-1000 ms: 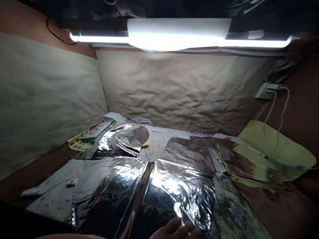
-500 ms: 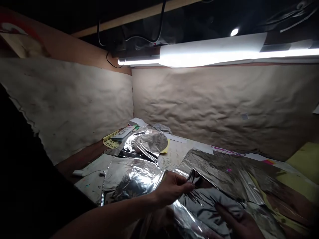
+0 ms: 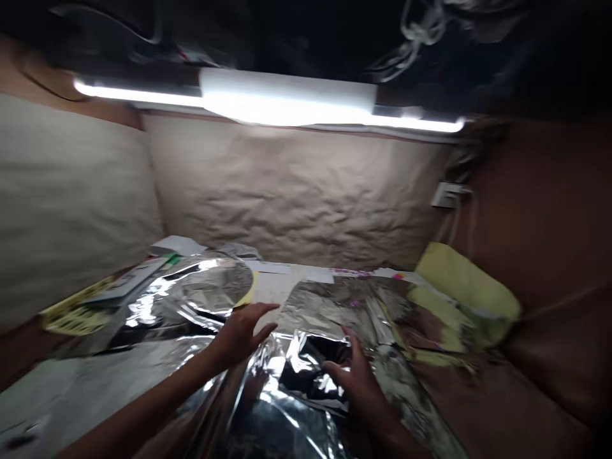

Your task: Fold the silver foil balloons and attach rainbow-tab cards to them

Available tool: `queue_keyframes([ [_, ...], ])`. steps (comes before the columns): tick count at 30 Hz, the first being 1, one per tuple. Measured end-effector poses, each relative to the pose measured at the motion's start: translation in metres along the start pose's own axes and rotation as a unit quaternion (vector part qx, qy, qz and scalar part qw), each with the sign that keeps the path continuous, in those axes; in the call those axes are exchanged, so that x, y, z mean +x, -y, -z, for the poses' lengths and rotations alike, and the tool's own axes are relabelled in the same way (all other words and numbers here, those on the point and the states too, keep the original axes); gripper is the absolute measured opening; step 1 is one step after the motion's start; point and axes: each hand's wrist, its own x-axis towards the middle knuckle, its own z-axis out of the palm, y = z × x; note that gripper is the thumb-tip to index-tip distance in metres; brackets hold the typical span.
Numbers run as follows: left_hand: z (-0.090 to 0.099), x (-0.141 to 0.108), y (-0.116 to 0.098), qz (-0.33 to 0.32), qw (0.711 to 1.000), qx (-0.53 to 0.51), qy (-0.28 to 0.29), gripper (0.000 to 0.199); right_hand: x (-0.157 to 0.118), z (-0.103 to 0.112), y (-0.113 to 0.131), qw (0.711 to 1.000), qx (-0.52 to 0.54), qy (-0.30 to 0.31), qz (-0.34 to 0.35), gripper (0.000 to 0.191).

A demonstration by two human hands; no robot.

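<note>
My left hand (image 3: 243, 333) is over the shiny silver film, thumb and fingers apart and nothing between them. A smaller piece of silver film (image 3: 306, 373), dark with reflections, lies just right of it. At that piece's right edge is my right hand (image 3: 356, 376), with thumb and forefinger spread; whether its fingertips touch the film I cannot tell. Under both hands spread larger sheets of silver film (image 3: 322, 306). A round-edged silver piece (image 3: 215, 284) lies farther back on the left.
A yellow slotted basket (image 3: 71, 315) and a white card (image 3: 127, 280) lie at the left. Yellow sheets (image 3: 466, 287) lean at the right wall. A tube light (image 3: 287, 105) hangs low above the paper-covered back wall (image 3: 296, 191). A wall socket (image 3: 447, 194) has cords.
The view has swung to the right. Both hands have let go of the smaller silver film, which now lies flat between them, and their fingers have opened.
</note>
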Motion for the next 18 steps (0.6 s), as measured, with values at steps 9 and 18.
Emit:
queue_keyframes([
  [9,-0.058,-0.019,-0.030,-0.141,0.947,0.065,0.282,0.065,0.025,0.064,0.006,0.945,-0.249,-0.133,0.166,0.052],
  [18,-0.058,-0.021,-0.032,-0.126,0.954,0.056,0.265,0.066,0.163,0.214,0.047,0.917,-0.376,-0.131,0.027,0.024],
])
